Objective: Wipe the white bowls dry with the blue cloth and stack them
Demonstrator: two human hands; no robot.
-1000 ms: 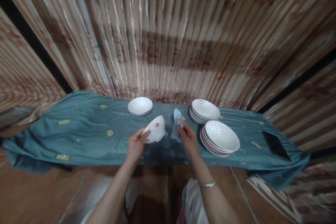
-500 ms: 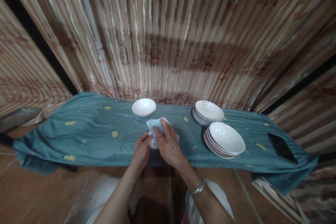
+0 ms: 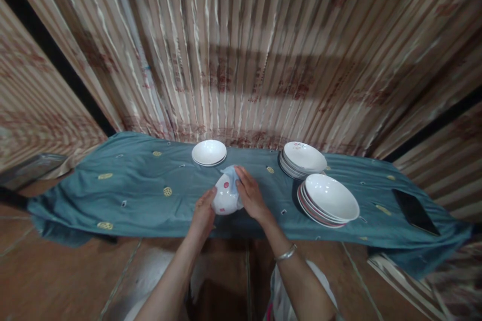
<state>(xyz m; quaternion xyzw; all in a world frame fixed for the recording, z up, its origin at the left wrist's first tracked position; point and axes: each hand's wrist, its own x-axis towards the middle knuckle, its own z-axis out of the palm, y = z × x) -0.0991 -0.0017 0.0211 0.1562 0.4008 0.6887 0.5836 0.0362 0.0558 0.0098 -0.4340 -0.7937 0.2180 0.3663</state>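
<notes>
A small white bowl (image 3: 225, 198) with red marks is held tilted above the near part of the table, its outer side showing. My left hand (image 3: 204, 207) grips its left edge, thumb on the near face. On the other side my right hand (image 3: 251, 194) presses a light blue cloth (image 3: 230, 174) against the bowl's right and upper rim. Part of the cloth is hidden under the right fingers. Beyond them sits a short stack of small white dishes (image 3: 209, 152).
Stacked plates (image 3: 306, 157) stand at the back right, with a stack of larger white bowls (image 3: 332, 198) in front. A black phone (image 3: 416, 211) lies near the right end of the teal tablecloth (image 3: 143, 195). Pleated curtains (image 3: 241, 60) hang behind; dark poles flank the table.
My right hand and the cloth have slid from across the bowl to its right rim, uncovering its red-marked side. The left hand keeps its hold. The view has shifted slightly.
</notes>
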